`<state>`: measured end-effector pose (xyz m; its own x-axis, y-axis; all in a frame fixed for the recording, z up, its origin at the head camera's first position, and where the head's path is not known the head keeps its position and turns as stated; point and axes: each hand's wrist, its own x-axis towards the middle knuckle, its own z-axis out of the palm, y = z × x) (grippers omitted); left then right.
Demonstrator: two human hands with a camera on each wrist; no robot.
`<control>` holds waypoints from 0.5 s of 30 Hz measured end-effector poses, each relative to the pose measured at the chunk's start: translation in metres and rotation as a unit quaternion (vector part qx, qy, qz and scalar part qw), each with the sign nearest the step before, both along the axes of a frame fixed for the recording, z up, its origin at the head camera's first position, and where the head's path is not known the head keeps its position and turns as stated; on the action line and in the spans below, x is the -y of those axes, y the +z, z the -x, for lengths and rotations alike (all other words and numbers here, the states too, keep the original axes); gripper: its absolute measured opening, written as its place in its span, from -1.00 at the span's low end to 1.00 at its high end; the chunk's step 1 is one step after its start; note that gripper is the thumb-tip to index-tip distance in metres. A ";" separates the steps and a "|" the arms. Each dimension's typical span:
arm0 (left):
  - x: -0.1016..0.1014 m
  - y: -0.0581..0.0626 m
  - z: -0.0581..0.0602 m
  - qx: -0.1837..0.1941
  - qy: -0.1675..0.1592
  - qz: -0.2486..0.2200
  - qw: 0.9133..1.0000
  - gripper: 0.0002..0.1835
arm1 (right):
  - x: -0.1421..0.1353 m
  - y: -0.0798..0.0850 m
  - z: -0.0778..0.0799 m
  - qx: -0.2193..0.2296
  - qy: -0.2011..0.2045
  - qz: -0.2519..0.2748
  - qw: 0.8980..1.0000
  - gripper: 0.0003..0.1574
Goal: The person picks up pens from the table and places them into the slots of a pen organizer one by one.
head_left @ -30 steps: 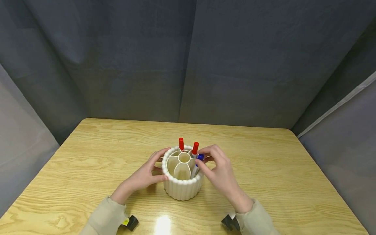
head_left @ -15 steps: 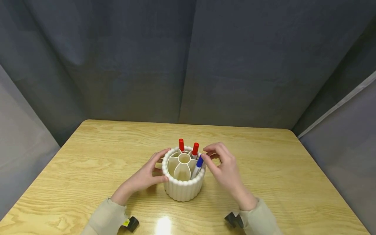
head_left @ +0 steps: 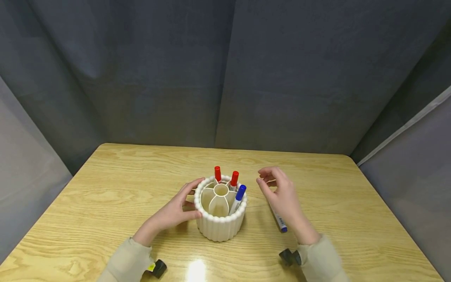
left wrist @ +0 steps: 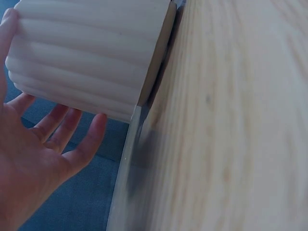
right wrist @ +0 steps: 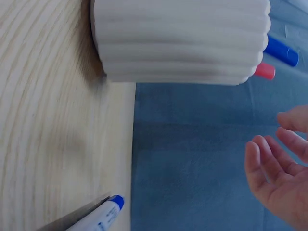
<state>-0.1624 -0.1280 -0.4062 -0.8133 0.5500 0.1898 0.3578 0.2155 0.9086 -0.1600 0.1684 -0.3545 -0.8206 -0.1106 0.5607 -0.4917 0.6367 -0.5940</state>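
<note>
A white ribbed pen holder [head_left: 220, 226] stands upright on the table, divided inside into compartments round a central ring. My left hand [head_left: 176, 206] holds its left side, thumb near the front rim and fingers behind; the left wrist view shows the fingers [left wrist: 89, 139] along its wall. Inside lean two red-capped markers, one at the back [head_left: 217, 173] and one at the back right [head_left: 234, 179], and a blue-capped marker [head_left: 239, 197] at the right. My right hand [head_left: 282, 196] hovers right of the holder with loosely bent fingers, holding nothing. Under it lies another blue-ended marker [head_left: 280, 222], partly hidden.
The wooden table [head_left: 123, 176] ends at a dark grey curtain [head_left: 169, 98] behind. Paler panels [head_left: 412, 164] stand at the sides. A black wrist device [head_left: 290, 257] sits at each cuff.
My right hand has let go of the blue-capped marker, which stays in the holder, and has moved right. The marker lying on the table has come into view. My left hand stays put.
</note>
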 end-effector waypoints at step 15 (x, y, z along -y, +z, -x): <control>0.000 -0.004 0.002 -0.003 0.003 0.008 1.000 -0.09 | -0.018 -0.023 0.021 0.155 -0.023 -0.038 0.987 -0.68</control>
